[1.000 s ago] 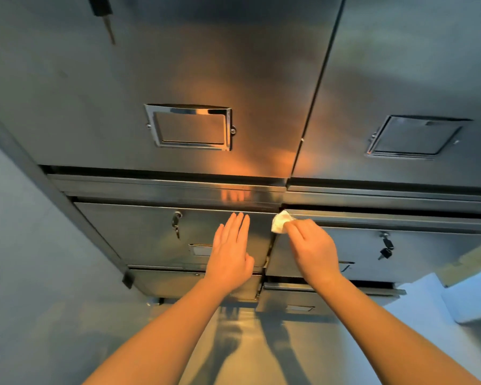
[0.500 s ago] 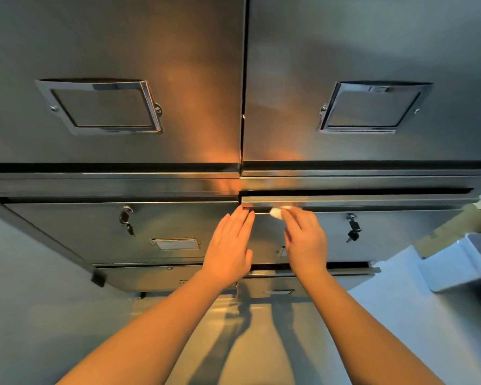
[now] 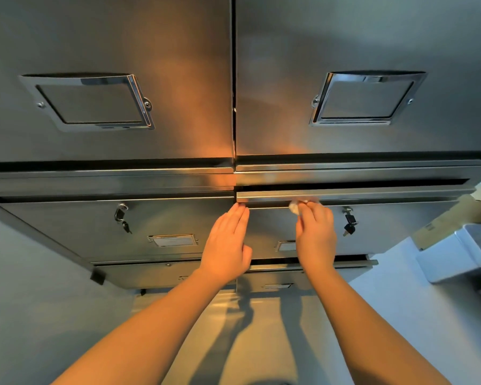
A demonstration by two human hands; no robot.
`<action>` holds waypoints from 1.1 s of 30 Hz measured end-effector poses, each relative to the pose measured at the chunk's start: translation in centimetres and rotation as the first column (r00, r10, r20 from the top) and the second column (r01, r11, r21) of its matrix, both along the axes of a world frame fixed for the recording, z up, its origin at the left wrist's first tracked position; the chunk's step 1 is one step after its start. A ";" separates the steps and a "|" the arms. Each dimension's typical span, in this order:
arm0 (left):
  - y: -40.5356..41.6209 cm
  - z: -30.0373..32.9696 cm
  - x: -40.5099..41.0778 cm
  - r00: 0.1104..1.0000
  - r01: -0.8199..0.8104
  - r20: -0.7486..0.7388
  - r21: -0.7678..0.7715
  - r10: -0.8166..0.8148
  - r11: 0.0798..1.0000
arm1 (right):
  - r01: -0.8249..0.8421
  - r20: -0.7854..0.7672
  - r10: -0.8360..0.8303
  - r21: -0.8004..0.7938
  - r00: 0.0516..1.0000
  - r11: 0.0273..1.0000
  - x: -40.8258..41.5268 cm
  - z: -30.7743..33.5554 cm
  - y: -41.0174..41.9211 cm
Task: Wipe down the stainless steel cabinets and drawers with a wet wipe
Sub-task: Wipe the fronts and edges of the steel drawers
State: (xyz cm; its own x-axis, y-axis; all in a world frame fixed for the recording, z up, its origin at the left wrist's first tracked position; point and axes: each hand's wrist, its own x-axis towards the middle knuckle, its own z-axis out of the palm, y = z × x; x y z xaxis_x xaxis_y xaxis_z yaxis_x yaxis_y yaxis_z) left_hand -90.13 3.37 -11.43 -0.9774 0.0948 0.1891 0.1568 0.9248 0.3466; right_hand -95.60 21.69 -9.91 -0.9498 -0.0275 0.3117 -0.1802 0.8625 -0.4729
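Two tall stainless steel cabinet doors point(image 3: 358, 37) with chrome recessed handles fill the top of the view. Below them sit steel drawers. The right upper drawer point(image 3: 386, 218) stands slightly pulled out, its top lip point(image 3: 372, 194) catching the light. My right hand point(image 3: 315, 234) pinches a crumpled white wet wipe point(image 3: 296, 207) against the underside of that lip. My left hand point(image 3: 228, 245) lies flat with straight fingers on the drawer front near the seam between the two drawers.
Keys hang in the locks of the left drawer point(image 3: 121, 215) and right drawer point(image 3: 349, 222). A lower right drawer point(image 3: 353, 263) also sticks out slightly. A white bin point(image 3: 461, 254) and a cardboard box point(image 3: 450, 218) stand on the floor at right.
The view has shifted right, centring the door seam. My right hand has slid the wipe rightward along the drawer's top lip. My left hand stays flat on the drawer front.
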 end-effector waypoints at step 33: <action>0.1 3.5 -1.1 0.993 -0.111 0.068 0.201 0.099 0.973 | -0.161 -0.100 0.142 -0.219 0.985 0.962 0.2 1.0 -2.0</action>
State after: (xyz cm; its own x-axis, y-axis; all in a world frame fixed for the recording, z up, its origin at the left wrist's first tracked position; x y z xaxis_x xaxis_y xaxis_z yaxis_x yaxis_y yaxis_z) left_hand -91.25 3.48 -7.92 -0.9896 -0.0432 0.1370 0.0372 0.8441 0.5349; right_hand -95.42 19.68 -8.87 -0.9106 -0.0892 0.4035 -0.3472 0.6946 -0.6301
